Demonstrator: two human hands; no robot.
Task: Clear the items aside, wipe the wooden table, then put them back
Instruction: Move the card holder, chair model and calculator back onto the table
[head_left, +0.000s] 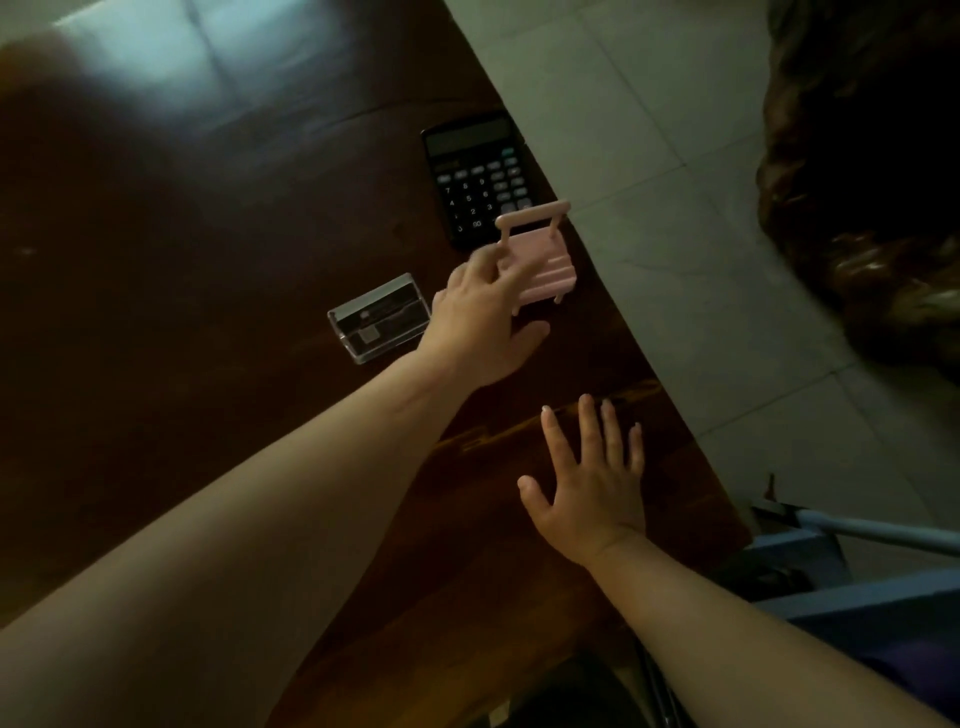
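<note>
Tabletop of dark wood holds the black calculator far along its right edge, the clear card holder nearer left, and the small pink stand between. Your left hand is at the stand, its grip too blurred to tell, and your right hand is spread open, nearer. The stand looks light and thin-legged, so hold its body, not the rail.

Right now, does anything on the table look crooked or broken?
Nothing looks broken or spilled. The pink stand seems tilted under the left hand touching it, close to the edge of the wooden table, though it's blurry. The calculator lies right at that edge too.
</note>
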